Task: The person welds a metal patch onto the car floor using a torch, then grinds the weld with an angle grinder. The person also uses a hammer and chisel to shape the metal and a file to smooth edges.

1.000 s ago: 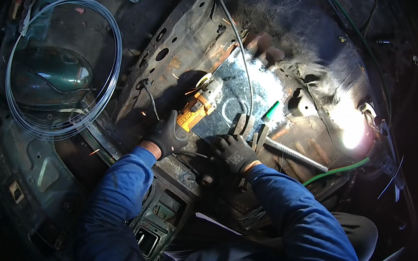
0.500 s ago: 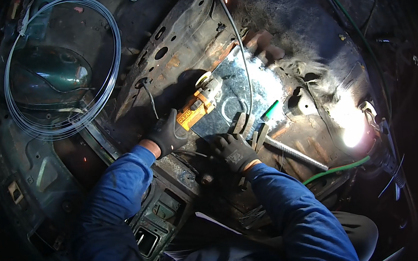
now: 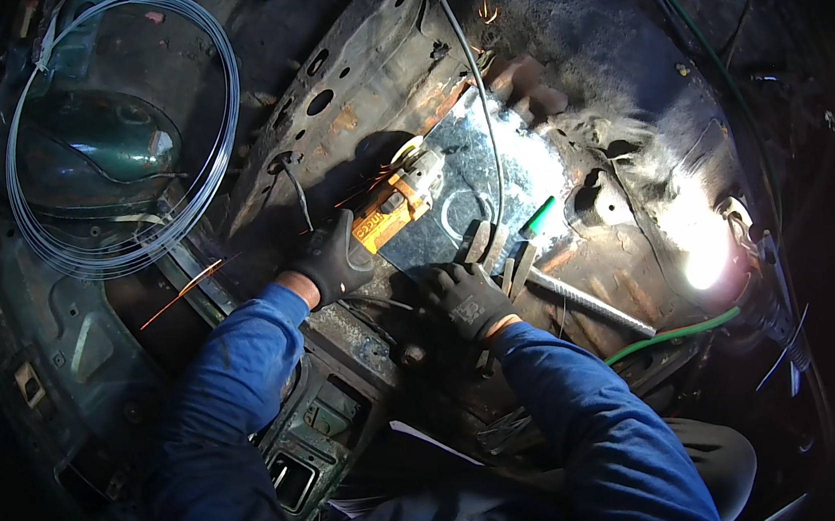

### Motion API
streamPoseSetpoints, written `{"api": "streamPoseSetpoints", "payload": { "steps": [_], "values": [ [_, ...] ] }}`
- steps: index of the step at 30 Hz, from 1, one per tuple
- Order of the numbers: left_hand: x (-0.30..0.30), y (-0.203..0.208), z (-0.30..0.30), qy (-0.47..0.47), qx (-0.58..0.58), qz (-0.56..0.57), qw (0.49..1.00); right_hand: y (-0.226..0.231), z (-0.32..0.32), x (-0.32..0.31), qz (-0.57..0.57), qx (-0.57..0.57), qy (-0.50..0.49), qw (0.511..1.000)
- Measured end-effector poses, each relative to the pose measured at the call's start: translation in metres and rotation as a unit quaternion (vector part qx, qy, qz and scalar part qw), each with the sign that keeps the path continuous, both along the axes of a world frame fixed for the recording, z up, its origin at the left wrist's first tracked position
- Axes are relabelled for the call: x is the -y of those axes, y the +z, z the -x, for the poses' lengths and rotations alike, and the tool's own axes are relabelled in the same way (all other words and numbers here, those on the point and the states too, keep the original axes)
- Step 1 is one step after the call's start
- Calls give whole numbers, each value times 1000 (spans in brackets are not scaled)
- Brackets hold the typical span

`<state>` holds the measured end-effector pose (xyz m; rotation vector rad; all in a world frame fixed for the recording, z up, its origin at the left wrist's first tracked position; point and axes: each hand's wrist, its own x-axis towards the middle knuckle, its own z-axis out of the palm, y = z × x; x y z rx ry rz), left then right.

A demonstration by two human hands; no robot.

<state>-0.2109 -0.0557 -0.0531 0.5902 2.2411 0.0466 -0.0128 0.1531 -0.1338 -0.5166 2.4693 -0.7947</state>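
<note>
My gloved left hand (image 3: 330, 259) is closed round the body of an orange angle grinder (image 3: 390, 218). The grinder's disc end lies over the upper left edge of a shiny metal plate (image 3: 465, 176), which has a ring drawn on it. Short orange sparks show beside the grinder. My gloved right hand (image 3: 467, 301) lies at the plate's near edge, its fingers spread and slightly bent. Next to these fingers are grey, bar-like pieces (image 3: 481, 242) whose kind I cannot make out. A ribbed metal rod (image 3: 598, 305) slants away to the right, and a green stick (image 3: 540, 217) lies on the plate.
Rusty car-body metal (image 3: 344, 127) surrounds the plate. A coil of wire (image 3: 219, 179) lies at the upper left. A grey cable (image 3: 471, 64) crosses the plate. A bright lamp (image 3: 707, 258) glares at the right, near a green hose (image 3: 676, 336).
Longer orange spark streaks now show left of my left hand and beside the grinder. Both hands and the grinder have stayed almost in place.
</note>
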Motion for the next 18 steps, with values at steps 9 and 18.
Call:
{"api": "streamPoseSetpoints", "payload": {
  "steps": [9,18],
  "values": [
    [-6,3,2,-22,-20,11,999,-5,-4,1,9,-29,-25,999],
    [-10,6,5,15,18,26,999,-8,-5,3,11,-19,-19,1000]
  ]
}}
